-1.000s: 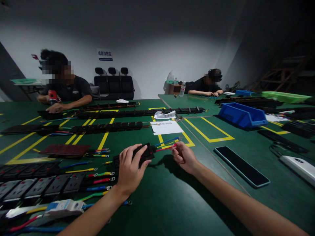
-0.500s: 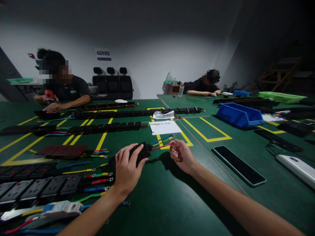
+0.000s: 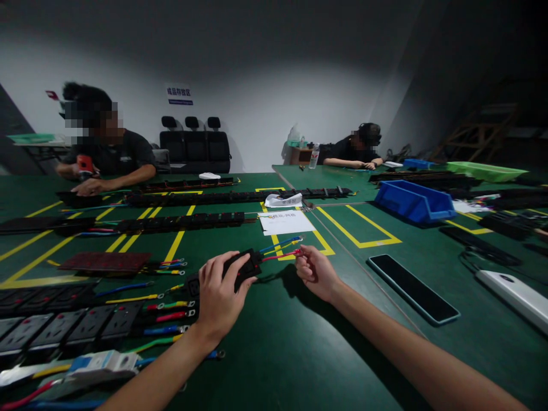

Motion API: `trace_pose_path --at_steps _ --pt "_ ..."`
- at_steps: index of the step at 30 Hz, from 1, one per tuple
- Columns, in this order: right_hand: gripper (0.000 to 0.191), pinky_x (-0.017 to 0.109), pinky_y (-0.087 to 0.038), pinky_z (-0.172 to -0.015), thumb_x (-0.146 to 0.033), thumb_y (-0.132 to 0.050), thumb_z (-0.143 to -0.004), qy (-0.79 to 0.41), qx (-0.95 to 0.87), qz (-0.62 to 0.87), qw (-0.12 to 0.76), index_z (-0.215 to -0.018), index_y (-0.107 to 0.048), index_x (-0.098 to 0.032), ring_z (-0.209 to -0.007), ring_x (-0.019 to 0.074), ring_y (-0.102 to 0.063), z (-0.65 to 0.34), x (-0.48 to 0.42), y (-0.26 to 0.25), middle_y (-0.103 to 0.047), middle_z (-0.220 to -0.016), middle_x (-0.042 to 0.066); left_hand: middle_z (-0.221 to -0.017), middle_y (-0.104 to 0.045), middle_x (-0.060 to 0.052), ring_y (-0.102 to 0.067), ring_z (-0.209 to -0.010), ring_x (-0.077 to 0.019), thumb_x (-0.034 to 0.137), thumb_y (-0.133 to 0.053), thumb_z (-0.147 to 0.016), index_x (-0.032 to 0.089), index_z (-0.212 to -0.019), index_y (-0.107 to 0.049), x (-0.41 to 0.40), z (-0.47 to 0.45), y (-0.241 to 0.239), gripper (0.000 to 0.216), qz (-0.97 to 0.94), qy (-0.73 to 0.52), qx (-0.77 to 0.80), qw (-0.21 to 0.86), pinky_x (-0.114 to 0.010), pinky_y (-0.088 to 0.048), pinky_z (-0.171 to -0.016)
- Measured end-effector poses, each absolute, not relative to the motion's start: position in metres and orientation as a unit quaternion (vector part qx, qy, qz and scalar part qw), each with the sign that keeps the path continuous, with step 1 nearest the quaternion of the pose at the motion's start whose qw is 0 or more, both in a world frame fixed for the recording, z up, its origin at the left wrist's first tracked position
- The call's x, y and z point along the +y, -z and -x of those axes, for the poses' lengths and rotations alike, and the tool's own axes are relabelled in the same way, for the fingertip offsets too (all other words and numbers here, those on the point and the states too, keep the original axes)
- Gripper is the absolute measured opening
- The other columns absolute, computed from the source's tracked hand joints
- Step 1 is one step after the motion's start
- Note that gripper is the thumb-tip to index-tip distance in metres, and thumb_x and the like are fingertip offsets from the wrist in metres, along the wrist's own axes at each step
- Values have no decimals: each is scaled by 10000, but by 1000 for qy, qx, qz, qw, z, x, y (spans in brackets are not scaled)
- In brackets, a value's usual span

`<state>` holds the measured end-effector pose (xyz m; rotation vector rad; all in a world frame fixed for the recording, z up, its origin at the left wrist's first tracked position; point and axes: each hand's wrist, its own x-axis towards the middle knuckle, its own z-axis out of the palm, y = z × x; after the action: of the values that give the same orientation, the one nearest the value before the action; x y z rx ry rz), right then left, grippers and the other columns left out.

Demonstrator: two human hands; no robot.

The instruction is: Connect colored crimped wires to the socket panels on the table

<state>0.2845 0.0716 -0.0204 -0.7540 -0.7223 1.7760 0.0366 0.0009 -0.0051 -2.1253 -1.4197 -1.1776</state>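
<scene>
My left hand [image 3: 220, 297] is closed round a black socket module [image 3: 246, 266], held just above the green table [image 3: 278, 342]. Red, blue and yellow-green wires [image 3: 280, 247] stick out of the module's right end. My right hand [image 3: 315, 271] pinches the tip of the red wire [image 3: 280, 256]. To the left lie rows of black socket modules [image 3: 64, 328] with coloured leads ending in ring terminals [image 3: 171, 317].
A white paper sheet [image 3: 286, 221] lies beyond my hands. A dark flat panel [image 3: 413, 288] and a white strip housing [image 3: 514, 294] lie to the right, a blue bin [image 3: 414, 201] farther back. Long black socket strips [image 3: 184, 221] cross the table. Two other people sit at the far side.
Both hands and the module have shifted slightly left and toward me; the grips are unchanged. The view has drifted a little.
</scene>
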Motion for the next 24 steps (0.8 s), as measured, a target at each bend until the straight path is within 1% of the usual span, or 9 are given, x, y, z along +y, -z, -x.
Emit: trace_pose_path --at_steps 7,16,24 --pt "248 149 -152 -291 -287 -671 -802 -758 -264 331 496 -653 -500 -188 -325 21 -218 -284 72 17 -388 -449 -96 -1229 -608 -106 -570 -1117 -301 264 -698 -895 264 -1280 -614 -1 -37 4 394 745 432 -484 155 -495 -476 -938" --pt "343 140 -191 -301 -343 -715 -767 -726 -300 321 530 -606 -446 -202 -343 24 -268 -282 71 20 -381 -463 -89 -1238 -591 -102 -558 -1136 -297 233 -735 -869 255 -1279 -609 1 -37 6 430 754 420 -484 147 -478 -472 -945" --pt "290 149 -177 -302 -330 -691 -754 -734 -273 324 531 -613 -480 -191 -353 28 -263 -281 70 19 -415 -455 -78 -1224 -590 -110 -561 -1112 -300 230 -756 -851 234 -1264 -622 1 -37 6 434 753 419 -483 155 -477 -475 -929"
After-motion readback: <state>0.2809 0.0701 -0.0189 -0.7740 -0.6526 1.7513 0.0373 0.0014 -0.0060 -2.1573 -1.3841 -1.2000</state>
